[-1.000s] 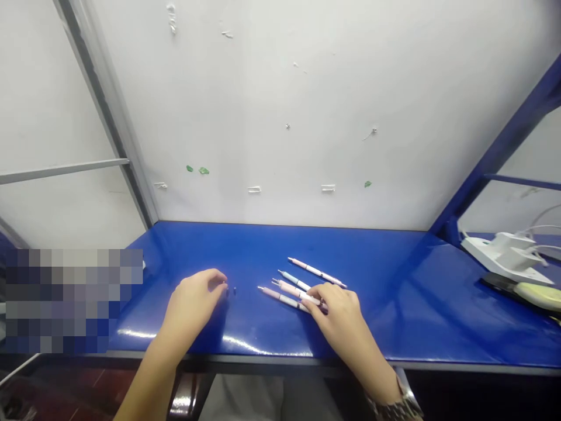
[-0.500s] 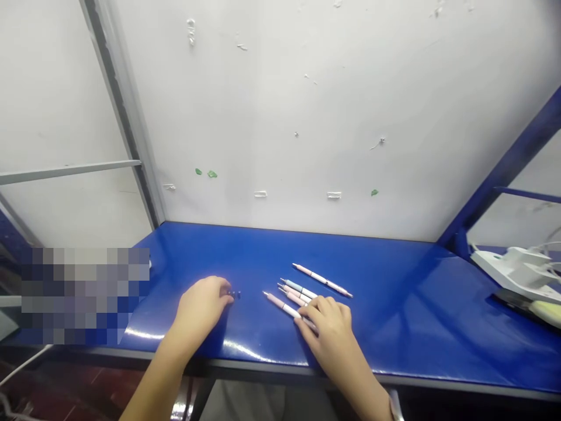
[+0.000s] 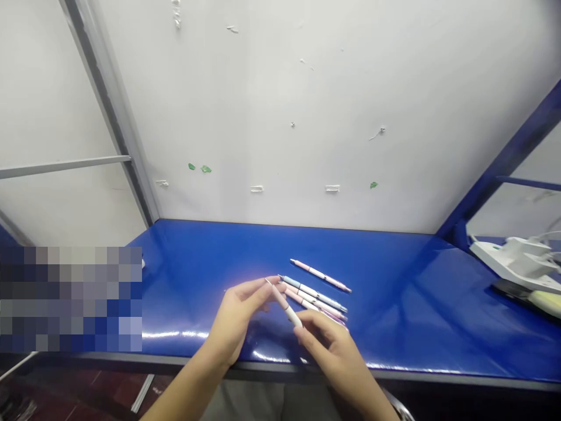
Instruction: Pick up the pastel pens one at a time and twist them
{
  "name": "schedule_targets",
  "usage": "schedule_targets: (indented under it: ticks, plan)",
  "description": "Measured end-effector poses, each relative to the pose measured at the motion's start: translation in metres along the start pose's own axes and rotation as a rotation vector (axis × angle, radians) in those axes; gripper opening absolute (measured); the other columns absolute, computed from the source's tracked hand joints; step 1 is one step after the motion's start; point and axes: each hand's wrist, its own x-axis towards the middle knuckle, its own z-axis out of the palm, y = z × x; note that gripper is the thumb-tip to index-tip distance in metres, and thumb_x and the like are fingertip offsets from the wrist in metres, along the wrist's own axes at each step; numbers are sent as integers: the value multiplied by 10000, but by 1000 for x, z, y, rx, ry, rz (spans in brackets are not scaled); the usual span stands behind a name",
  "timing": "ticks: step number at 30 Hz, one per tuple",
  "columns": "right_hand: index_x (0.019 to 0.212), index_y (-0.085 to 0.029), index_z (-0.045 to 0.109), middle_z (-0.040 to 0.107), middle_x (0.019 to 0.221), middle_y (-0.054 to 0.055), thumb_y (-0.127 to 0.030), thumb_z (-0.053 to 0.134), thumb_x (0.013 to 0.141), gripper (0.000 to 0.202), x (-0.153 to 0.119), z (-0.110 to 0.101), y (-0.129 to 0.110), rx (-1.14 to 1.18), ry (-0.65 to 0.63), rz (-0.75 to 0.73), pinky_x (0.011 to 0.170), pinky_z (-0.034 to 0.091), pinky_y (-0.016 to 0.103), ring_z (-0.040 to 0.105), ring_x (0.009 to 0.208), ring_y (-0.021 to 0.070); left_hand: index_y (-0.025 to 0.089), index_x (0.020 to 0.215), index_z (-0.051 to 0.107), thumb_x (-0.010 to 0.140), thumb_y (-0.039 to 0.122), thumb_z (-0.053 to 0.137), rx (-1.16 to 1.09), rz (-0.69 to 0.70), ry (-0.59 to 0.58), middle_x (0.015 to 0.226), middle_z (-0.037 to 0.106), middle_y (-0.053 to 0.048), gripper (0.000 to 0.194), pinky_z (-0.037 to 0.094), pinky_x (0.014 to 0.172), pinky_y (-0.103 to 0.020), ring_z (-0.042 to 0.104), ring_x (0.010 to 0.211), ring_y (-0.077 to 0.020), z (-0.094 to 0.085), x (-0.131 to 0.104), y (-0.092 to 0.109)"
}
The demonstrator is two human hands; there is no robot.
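My right hand grips a white and pale pink pen near its lower end, holding it tilted above the table with the tip pointing up and left. At that tip, the thumb and fingers of my left hand are pinched together. Whatever sits between them is too small or hidden to name. Just behind my hands, several pens with pale blue, pink and purple parts lie side by side on the blue table. A separate pink and white pen lies farther back.
A tiny speck is on the table left of my hands. At the right stands a white power strip with plugs and cables, beside a black and yellowish object. A white wall panel closes off the back.
My right hand has lifted the nearest pen off the table and tilted it. My left hand has moved right, from the small dark pieces on the table to the pen's tip.
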Motion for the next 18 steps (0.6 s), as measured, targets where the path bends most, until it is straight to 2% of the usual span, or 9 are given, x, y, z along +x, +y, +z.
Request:
schedule_targets:
  ticks: [3, 6, 9, 12, 14, 18]
  plan:
    - [786, -199, 577, 563, 696, 0, -392, 487, 876, 231, -1, 0, -3, -1, 9, 8, 609, 403, 259, 516, 647, 153, 178, 821, 764, 660, 339, 720, -49, 9, 43, 903, 751, -100, 232, 457, 709, -267, 641, 850, -212, -3, 2, -3]
    - [760, -201, 499, 544, 675, -11, -366, 476, 879, 205, -2, 2, -1, 52, 19, 34, 587, 400, 252, 508, 614, 142, 172, 728, 767, 634, 315, 729, 35, 37, 85, 826, 756, -87, 175, 450, 666, -259, 617, 734, -181, -5, 3, -4]
    - [790, -212, 446, 515, 648, -28, -329, 445, 892, 155, -1, 4, 2, 78, 0, 67, 567, 395, 247, 501, 589, 138, 181, 654, 760, 595, 308, 743, 94, 70, 156, 747, 753, -72, 140, 462, 683, -279, 615, 710, -192, -4, 3, -4]
    - [857, -211, 495, 529, 699, -9, -341, 422, 904, 156, 1, 5, 2, 4, 29, 26, 609, 402, 264, 515, 655, 160, 185, 614, 747, 565, 311, 755, 103, 101, 205, 705, 746, -67, 135, 477, 705, -298, 626, 708, -204, -2, 3, -4]
    - [905, -211, 541, 563, 763, 20, -359, 365, 931, 232, 3, 6, -1, -24, 64, -18, 659, 411, 284, 530, 721, 181, 185, 626, 745, 567, 317, 754, 80, 108, 207, 716, 747, -65, 145, 482, 696, -291, 626, 701, -196, -1, 3, -4]
    - [780, -208, 550, 539, 731, 25, -341, 341, 943, 296, 4, 6, -3, -106, 128, -85, 664, 412, 287, 512, 706, 180, 190, 667, 748, 589, 304, 738, 45, 106, 195, 759, 750, -56, 139, 477, 692, -267, 622, 711, -178, 1, 3, -3]
